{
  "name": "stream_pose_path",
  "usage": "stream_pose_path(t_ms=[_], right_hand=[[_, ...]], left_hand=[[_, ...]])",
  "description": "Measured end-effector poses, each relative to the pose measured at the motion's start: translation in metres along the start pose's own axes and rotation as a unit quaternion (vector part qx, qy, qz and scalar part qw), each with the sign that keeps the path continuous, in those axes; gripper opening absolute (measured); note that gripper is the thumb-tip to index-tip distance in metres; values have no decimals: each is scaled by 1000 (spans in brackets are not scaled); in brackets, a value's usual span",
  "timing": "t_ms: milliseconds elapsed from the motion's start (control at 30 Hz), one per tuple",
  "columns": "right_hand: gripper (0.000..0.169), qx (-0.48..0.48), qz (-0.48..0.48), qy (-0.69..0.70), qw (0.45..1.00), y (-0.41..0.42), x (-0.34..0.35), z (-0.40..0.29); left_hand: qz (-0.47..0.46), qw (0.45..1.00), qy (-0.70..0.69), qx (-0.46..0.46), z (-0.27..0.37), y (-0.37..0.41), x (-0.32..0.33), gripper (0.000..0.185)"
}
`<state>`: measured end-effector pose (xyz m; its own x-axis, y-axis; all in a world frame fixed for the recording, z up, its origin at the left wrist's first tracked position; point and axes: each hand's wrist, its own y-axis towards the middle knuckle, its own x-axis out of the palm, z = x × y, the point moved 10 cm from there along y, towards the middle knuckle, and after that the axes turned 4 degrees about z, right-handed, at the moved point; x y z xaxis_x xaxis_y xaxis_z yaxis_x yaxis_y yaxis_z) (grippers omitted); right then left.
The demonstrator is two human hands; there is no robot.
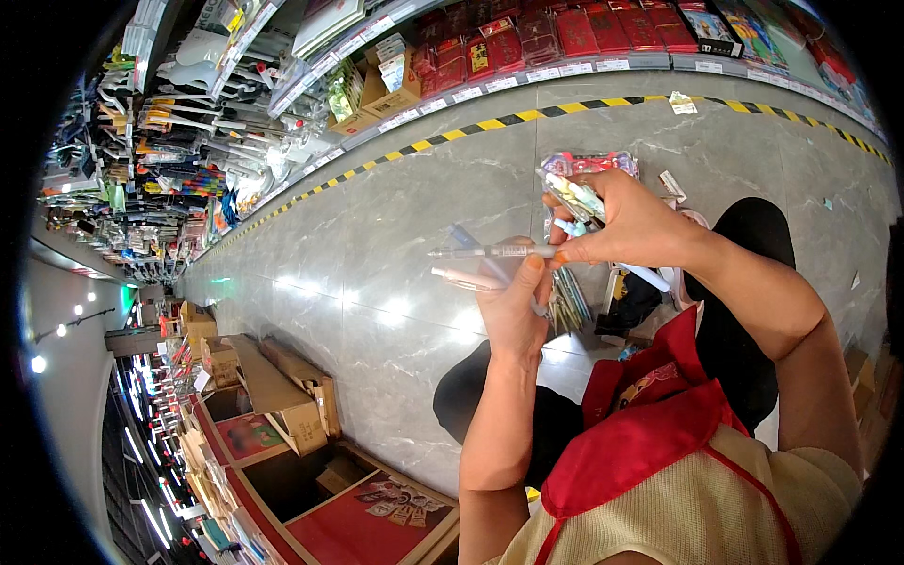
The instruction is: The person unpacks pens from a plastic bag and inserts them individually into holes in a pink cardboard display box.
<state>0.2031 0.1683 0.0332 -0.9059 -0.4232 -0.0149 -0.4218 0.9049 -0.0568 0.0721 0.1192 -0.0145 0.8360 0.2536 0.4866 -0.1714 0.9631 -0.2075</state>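
Note:
My left hand [519, 289] holds a few pens, among them a pale pink pen [462, 277] and a blurred translucent blue one [462, 239]. A clear-barrelled pen [487, 251] lies level across the top of this hand, its rear end touched by the fingertips of my right hand [621, 219]. That right hand grips a bundle of several pastel pens [575, 194]. Below the hands, several more pens or pencils [568, 300] lie on the floor. Behind the right hand is a pink-and-red package [593, 164], partly covered.
A black item [628, 304], possibly a pouch, lies near my knees. Red packets [494, 53] fill the shelf ahead, with yellow-black tape [487, 125] on the floor before it. Cardboard boxes [282, 388] and a red-panelled display bin [374, 515] stand at left. My red apron [635, 452] hangs in front.

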Motion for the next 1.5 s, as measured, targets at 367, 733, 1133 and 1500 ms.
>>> stream_pose_path(t_ms=[367, 733, 1133, 1500], right_hand=[[40, 31, -28, -18, 999, 1, 2, 8], [45, 53, -22, -10, 998, 0, 2, 11], [43, 46, -41, -13, 998, 0, 6, 13], [35, 44, -41, -10, 998, 2, -1, 13]], left_hand=[[12, 1000, 5, -17, -2, -2, 2, 28], [-12, 1000, 0, -8, -2, 0, 4, 27], [-45, 998, -13, -38, -9, 0, 4, 33], [1, 998, 6, -67, -15, -4, 0, 36]])
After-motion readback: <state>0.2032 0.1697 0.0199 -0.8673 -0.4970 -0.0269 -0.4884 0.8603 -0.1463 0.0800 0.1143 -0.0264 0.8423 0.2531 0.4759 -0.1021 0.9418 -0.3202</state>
